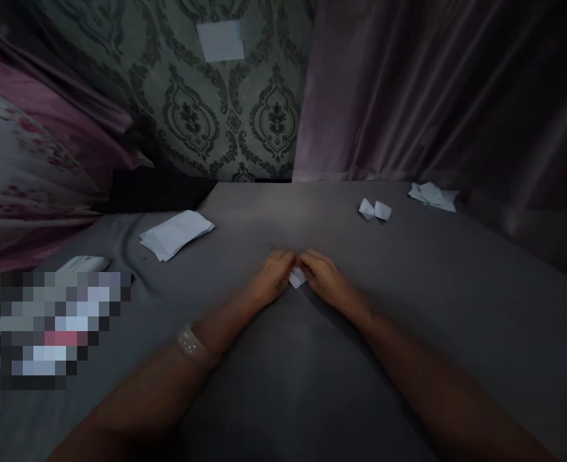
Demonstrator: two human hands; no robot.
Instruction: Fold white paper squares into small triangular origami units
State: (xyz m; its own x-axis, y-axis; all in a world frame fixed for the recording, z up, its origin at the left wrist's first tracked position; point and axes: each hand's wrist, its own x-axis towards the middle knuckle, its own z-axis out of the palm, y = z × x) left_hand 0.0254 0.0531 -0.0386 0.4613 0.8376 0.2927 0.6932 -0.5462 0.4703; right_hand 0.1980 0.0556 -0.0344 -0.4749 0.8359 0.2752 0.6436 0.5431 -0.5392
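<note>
Both my hands meet over a small white folded paper [297, 278] on the grey cloth surface [312, 372]. My left hand [274, 274] presses its fingers on the paper's left side, fingers curled together. From the right, my right hand [322, 276] pinches the same paper, and only a small corner of it shows between the hands. A pale bracelet [192, 344] sits on my left wrist.
A stack of white paper sheets [176, 233] lies at the left. A small folded paper piece [374, 210] and crumpled papers [433, 195] lie at the far right. A white object [82, 264] rests at the left edge. Patterned wallpaper [226, 122] and curtains [432, 96] stand behind.
</note>
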